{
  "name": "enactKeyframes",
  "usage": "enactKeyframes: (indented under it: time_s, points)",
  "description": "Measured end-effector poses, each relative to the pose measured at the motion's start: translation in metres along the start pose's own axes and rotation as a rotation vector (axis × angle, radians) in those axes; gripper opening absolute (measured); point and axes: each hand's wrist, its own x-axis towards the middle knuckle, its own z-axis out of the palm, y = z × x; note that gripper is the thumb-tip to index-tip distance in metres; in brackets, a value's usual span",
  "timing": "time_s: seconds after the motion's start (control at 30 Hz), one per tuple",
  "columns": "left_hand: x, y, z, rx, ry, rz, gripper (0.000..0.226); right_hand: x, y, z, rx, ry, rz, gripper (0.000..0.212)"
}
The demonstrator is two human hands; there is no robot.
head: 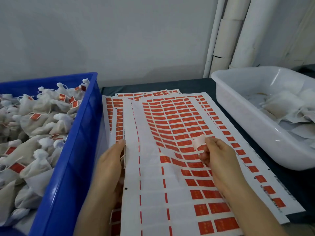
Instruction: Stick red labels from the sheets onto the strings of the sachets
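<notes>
Nearest the camera, 2 hands work over a fanned stack of sheets [153,184]. The left hand [110,160] lies with straight fingers along the left edge of the top sheet, holding it down; whether a string is tucked under it I cannot tell. The right hand [221,159] pinches 1 label [198,141] between thumb and fingertips, lifted clear of the sheet with its pale back curling toward the camera. The peeling step looks done and the sticking step is not yet begun. At the left stands a blue crate [68,167] heaped with tagged sachets [39,120], many showing red tags on their strings. At the right, a white tub [238,106] holds bare sachets [281,106] with no red visible on them. The next move, as I judge it, calls for a bare sachet's string laid across the sticky side and the label folded squarely over it, without the glue catching a finger or the sheet.
</notes>
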Motion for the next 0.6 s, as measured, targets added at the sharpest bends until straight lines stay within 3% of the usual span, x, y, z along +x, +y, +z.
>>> enactKeyframes:
  time_s: [0.17, 0.37, 0.6]
  points:
    - [-0.018, 0.008, -0.007, 0.067, 0.132, 0.271, 0.027, 0.002, -0.001, 0.001, -0.073, 0.001, -0.012, 0.038]
    - [-0.041, 0.033, -0.006, 0.127, 0.114, 0.515, 0.021, 0.003, -0.006, 0.003, -0.076, -0.021, -0.081, 0.023]
    - [-0.054, 0.067, 0.013, -0.097, -0.1, 0.479, 0.019, 0.006, -0.012, 0.003, -0.116, -0.059, -0.116, 0.008]
